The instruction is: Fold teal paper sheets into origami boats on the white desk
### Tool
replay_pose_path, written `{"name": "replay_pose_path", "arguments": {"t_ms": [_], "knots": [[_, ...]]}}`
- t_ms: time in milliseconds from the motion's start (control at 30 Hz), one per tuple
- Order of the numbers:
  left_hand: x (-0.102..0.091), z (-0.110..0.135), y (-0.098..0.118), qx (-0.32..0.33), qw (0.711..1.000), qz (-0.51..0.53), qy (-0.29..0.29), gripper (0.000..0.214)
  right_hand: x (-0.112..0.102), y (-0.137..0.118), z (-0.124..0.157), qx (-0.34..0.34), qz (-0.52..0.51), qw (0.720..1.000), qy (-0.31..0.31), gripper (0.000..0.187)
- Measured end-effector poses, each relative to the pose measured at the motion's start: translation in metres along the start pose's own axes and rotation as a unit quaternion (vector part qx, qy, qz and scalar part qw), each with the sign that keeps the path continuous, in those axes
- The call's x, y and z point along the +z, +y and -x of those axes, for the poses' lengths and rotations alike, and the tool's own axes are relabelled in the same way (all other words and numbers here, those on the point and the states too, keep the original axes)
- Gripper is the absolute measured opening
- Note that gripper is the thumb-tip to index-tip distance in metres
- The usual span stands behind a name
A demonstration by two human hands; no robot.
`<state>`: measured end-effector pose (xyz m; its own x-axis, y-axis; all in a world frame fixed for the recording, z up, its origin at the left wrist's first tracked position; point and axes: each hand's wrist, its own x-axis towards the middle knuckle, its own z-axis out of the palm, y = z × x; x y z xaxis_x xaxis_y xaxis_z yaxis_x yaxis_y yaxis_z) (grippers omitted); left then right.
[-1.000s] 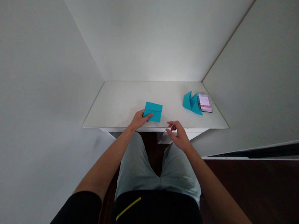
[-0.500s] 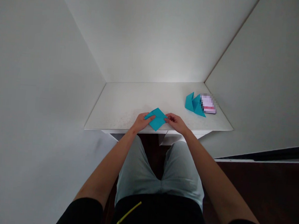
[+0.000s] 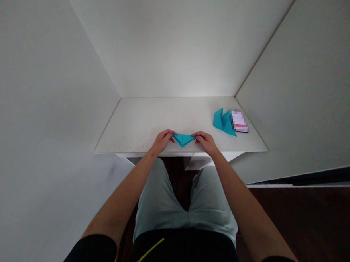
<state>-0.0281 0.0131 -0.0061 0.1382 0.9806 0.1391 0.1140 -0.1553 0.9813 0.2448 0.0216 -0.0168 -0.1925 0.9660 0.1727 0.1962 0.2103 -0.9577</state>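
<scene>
A folded sheet of blue paper (image 3: 182, 140) is stretched between my two hands near the front edge of the white table. It shows as a small triangle, its point toward me and its long side away. My left hand (image 3: 162, 141) pinches the left corner between thumb and fingers. At the opposite corner, my right hand (image 3: 205, 142) grips the paper the same way. To the right on the tabletop lies a folded blue paper piece (image 3: 225, 122) with raised points, apart from my hands.
A phone (image 3: 239, 121) with a blurred-out screen lies against the right side of the folded piece. The narrow white table (image 3: 152, 113) is bounded by walls at the back, left and right. My legs are below its front edge.
The paper between my hands has gone from a diamond to a triangle, its far corner brought down toward me. Both hands now hold its side corners.
</scene>
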Motion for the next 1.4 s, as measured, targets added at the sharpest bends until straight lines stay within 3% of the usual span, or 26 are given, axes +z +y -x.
{"name": "replay_pose_path", "arguments": {"t_ms": [333, 500, 767, 967, 1133, 1400], "knots": [[0.006, -0.003, -0.008, 0.001, 0.999, 0.033, 0.016, 0.052, 0.001, 0.001, -0.003, -0.015, -0.061, 0.998, 0.018, 0.043], [0.004, -0.003, -0.003, -0.003, 1.000, -0.007, 0.002, 0.046, 0.003, 0.000, -0.003, -0.013, -0.065, 0.998, 0.007, 0.044], [0.002, -0.001, 0.006, -0.015, 0.999, -0.050, 0.008, 0.058, 0.008, -0.002, -0.008, -0.006, -0.043, 0.999, 0.028, 0.043], [0.003, -0.003, 0.007, -0.020, 0.999, -0.036, 0.021, 0.053, 0.007, -0.006, -0.004, 0.010, 0.031, 0.999, -0.017, 0.044], [0.003, -0.003, 0.004, -0.015, 1.000, -0.025, -0.001, 0.051, 0.005, -0.005, -0.004, 0.024, 0.032, 0.999, 0.031, 0.051], [0.004, -0.003, 0.004, -0.003, 0.999, -0.032, 0.043, 0.052, -0.001, -0.002, -0.005, 0.003, 0.009, 0.995, 0.096, 0.053]]}}
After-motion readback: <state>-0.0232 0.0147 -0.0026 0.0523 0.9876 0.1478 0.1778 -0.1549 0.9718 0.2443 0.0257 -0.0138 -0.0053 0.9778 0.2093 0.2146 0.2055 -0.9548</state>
